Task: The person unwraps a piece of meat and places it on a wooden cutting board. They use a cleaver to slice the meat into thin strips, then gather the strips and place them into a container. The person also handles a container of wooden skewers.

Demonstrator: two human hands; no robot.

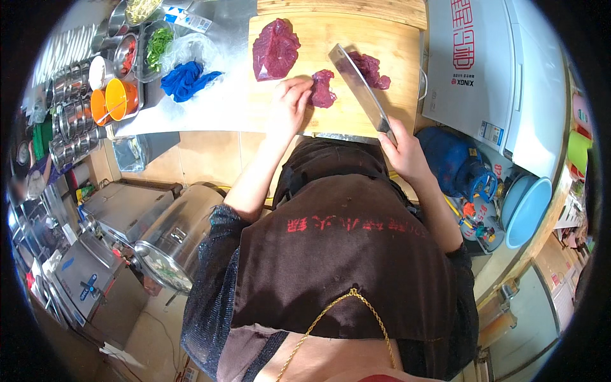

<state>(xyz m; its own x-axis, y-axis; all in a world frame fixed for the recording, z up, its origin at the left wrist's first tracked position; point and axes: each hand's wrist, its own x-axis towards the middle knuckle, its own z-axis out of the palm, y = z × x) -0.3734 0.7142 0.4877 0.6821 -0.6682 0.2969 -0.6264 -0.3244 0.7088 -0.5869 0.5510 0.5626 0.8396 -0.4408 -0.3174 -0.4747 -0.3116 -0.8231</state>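
Note:
On a wooden cutting board (296,123) lie three portions of raw red meat. The largest piece of meat (275,50) is at the upper left of the board. My left hand (292,98) touches the left edge of a small piece of meat (323,89) with its fingertips. My right hand (403,150) grips the handle of a cleaver (360,88), whose broad blade slants up and left across the board. Beside and partly behind the blade sits a heap of cut meat (372,71).
A blue cloth (186,81) and a plastic bag (193,50) lie on the steel counter (219,107) at left. Orange containers (121,99) and a tray of chopped greens (159,47) stand beyond. At right are a white freezer (470,95) and a blue gas cylinder (446,160).

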